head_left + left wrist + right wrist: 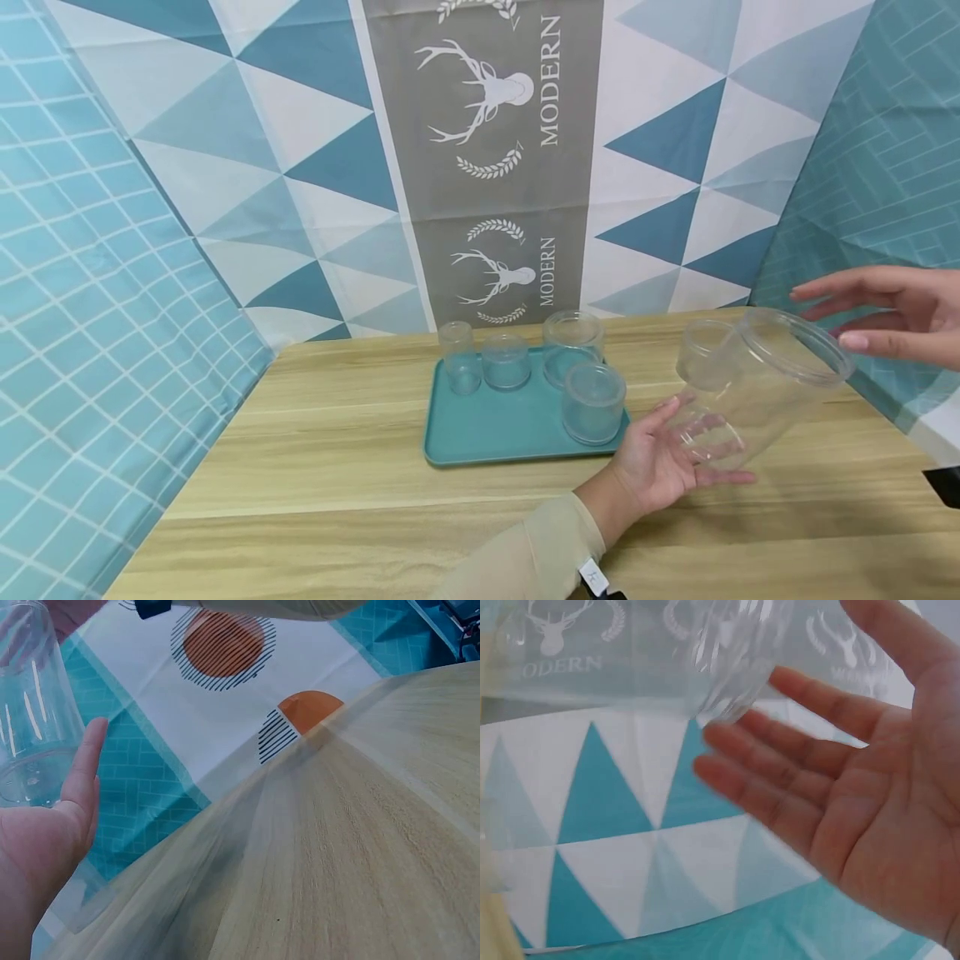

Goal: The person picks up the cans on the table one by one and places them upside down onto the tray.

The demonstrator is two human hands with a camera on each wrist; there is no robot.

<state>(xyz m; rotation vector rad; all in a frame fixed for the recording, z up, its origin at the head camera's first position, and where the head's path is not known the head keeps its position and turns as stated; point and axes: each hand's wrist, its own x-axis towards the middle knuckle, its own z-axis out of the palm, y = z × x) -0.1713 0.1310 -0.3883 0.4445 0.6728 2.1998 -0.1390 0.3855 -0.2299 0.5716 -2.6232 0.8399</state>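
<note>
A large clear plastic jar (765, 392) is held off the table, tilted with its wide rim up and to the right. My left hand (660, 467) supports its base from below, palm up, fingers spread and fairly straight. In the left wrist view, one straight digit (86, 765) lies along the lower side of the jar (34, 705). By the rim is my right hand (900, 317), its fingers extended and parted. The right wrist view shows its fingertips (724, 742) close to the blurred jar (739, 652); whether they touch it I cannot tell.
A teal tray (495, 429) near the back carries several clear cylindrical containers, including a tall narrow one (460, 358) and a wide one (594, 404). Behind the held jar, another short clear container (701, 346) stands on the wooden table (337, 467). Patterned cloth walls (292, 100) surround the table.
</note>
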